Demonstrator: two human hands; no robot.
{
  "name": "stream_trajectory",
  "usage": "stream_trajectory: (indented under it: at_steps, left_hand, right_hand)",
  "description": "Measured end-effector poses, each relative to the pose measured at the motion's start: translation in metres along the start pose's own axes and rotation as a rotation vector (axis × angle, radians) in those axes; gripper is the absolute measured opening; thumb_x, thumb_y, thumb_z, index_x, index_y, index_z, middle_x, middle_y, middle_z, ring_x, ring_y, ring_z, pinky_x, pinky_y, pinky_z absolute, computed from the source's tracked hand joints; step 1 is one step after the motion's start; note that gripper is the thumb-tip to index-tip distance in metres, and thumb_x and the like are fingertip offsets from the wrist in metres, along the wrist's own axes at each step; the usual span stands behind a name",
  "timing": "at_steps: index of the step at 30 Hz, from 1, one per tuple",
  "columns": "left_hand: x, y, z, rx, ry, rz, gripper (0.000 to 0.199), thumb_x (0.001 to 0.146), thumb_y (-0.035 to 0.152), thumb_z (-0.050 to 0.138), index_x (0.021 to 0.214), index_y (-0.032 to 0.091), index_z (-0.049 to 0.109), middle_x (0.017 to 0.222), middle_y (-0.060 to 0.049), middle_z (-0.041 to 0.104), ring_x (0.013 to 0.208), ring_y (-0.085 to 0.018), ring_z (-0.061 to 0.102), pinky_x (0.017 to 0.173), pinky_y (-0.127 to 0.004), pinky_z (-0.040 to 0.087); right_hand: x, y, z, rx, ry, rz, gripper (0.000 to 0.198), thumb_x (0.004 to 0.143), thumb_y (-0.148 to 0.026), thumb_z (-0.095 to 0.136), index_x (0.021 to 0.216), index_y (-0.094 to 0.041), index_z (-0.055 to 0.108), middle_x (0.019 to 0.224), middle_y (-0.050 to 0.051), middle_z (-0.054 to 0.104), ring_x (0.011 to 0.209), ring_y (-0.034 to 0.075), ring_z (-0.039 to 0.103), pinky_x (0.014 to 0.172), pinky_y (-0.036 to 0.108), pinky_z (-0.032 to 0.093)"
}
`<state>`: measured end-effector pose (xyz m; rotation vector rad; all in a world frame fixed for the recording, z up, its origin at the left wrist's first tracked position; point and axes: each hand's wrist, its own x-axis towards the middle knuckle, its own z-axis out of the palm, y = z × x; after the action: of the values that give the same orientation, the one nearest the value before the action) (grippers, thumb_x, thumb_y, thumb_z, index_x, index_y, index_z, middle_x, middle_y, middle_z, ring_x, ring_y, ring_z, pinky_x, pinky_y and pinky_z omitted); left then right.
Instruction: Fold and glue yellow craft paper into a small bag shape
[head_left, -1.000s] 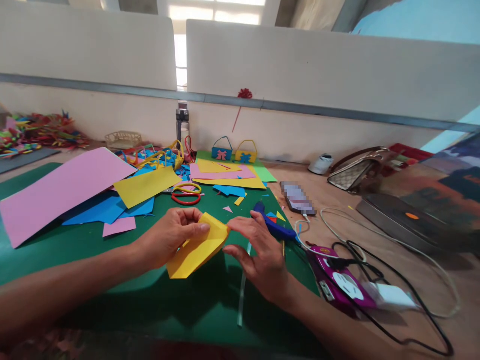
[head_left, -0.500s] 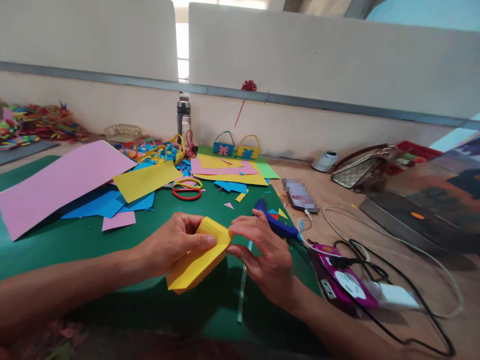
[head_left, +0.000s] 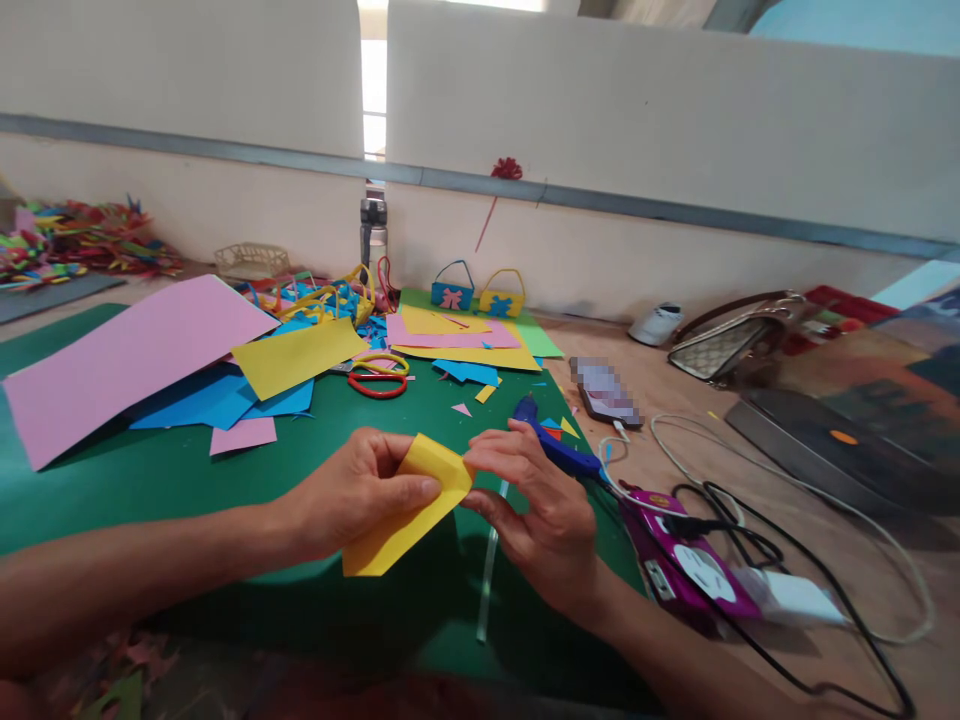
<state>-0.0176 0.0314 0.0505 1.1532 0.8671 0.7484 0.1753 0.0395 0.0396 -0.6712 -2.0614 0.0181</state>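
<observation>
My left hand (head_left: 375,490) is closed on a folded piece of yellow paper (head_left: 401,535), its thumb lying flat across the front. At the paper's right end, my right hand (head_left: 532,510) has its thumb and fingertips at the folded corner, pinching it. The paper is held tilted above a green mat (head_left: 360,620). Just beyond my right hand lies a blue glue gun (head_left: 562,455). A clear glue stick (head_left: 491,575) rests on the mat, its upper end partly hidden by that hand.
Scissors (head_left: 379,378), pink paper (head_left: 142,365) and blue sheets (head_left: 202,400) lie farther back. Two small paper bags (head_left: 476,298) stand by the wall. To the right are a phone (head_left: 606,392), a purple power strip (head_left: 690,560) with loose cables, and a handbag (head_left: 735,340).
The yellow paper has turned slightly, so its lower side fold shows less. Both hands keep their hold on it. The whole view has shifted a little.
</observation>
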Motion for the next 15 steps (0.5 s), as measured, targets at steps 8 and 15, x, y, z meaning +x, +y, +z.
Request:
stream_trajectory:
  at_steps: [8, 15]
  left_hand:
    - [-0.0038, 0.0027, 0.0041, 0.144, 0.041, 0.133, 0.026, 0.071, 0.032, 0.065, 0.088, 0.013, 0.071, 0.063, 0.000, 0.055, 0.054, -0.009, 0.042, 0.049, -0.018, 0.035]
    - [-0.0035, -0.0016, 0.0012, 0.224, 0.041, 0.146, 0.029, 0.078, 0.038, 0.058, 0.088, 0.014, 0.072, 0.065, 0.000, 0.055, 0.058, -0.010, 0.041, 0.053, -0.019, 0.035]
  right_hand:
    - [0.0003, -0.0007, -0.0018, -0.030, 0.019, 0.031, 0.018, 0.081, -0.020, 0.060, 0.098, -0.024, 0.056, 0.087, 0.002, 0.068, 0.086, 0.019, 0.064, 0.094, 0.043, 0.040]
    - [0.0005, -0.0021, -0.0034, -0.017, 0.057, 0.058, 0.025, 0.080, -0.022, 0.062, 0.103, -0.022, 0.055, 0.093, 0.005, 0.065, 0.092, 0.020, 0.061, 0.090, 0.042, 0.045]
